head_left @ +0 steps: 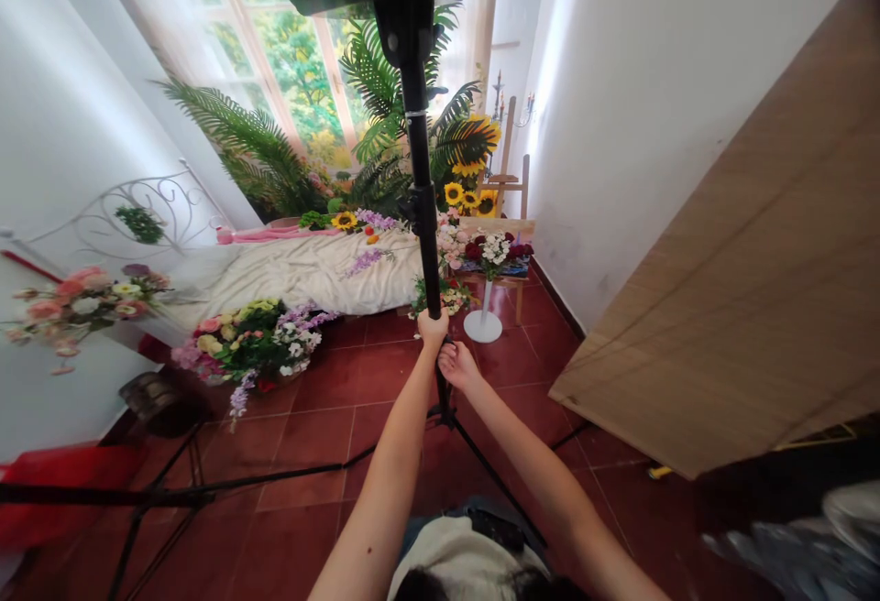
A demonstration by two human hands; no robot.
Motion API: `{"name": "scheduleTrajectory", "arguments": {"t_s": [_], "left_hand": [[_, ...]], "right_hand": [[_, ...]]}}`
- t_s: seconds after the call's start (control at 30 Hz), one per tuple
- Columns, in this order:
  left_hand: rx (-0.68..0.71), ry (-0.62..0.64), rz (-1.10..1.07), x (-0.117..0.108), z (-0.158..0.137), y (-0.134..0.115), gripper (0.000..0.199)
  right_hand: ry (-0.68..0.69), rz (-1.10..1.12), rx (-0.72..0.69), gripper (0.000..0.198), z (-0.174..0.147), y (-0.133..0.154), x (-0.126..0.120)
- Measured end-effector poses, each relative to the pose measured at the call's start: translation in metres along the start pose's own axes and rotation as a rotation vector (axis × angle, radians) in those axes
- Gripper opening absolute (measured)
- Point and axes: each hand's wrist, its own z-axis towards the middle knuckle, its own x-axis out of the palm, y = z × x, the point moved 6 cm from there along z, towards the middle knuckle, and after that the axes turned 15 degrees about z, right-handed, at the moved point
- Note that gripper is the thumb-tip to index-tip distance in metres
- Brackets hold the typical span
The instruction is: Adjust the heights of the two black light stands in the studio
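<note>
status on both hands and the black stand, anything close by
Left hand gripping black tubular tripod pole. Right hand curled at it, just below. White round-based flower stand beyond, to the right.

The person wears a cream top, forearms bare.

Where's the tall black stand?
In the head view, the black stand rises near the middle, left hand wrapped around it, right hand just below.

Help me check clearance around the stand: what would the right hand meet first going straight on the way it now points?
Probably the black pole, right in front of the right hand; they may already be touching, as depth is unclear there.
</note>
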Motion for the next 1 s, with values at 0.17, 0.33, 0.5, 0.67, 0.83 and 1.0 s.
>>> {"name": "scheduleTrajectory", "arguments": {"t_s": [0.17,0.33,0.5,0.67,0.83,1.0], "left_hand": [[-0.020,0.000,-0.012,-0.002,-0.001,-0.001,0.020],[-0.004,0.008,-0.029,-0.004,-0.002,-0.003,0.019],[0.010,0.033,-0.025,-0.004,0.000,-0.003,0.020],[0.043,0.003,-0.070,-0.001,0.002,-0.001,0.023],[0.074,0.037,-0.090,0.004,0.002,0.000,0.026],[0.103,0.144,-0.115,0.000,0.001,0.001,0.032]], "right_hand": [[-0.026,0.216,0.003,0.030,-0.001,-0.001,0.004],[0.030,0.124,0.068,0.029,-0.005,-0.001,0.002],[-0.037,-0.226,0.089,0.037,-0.010,0.004,-0.006],[0.057,-0.094,0.200,0.035,-0.009,0.000,0.007],[0.075,0.097,0.124,0.033,-0.007,0.005,0.013],[0.096,0.252,0.094,0.033,-0.003,0.002,0.013]]}}
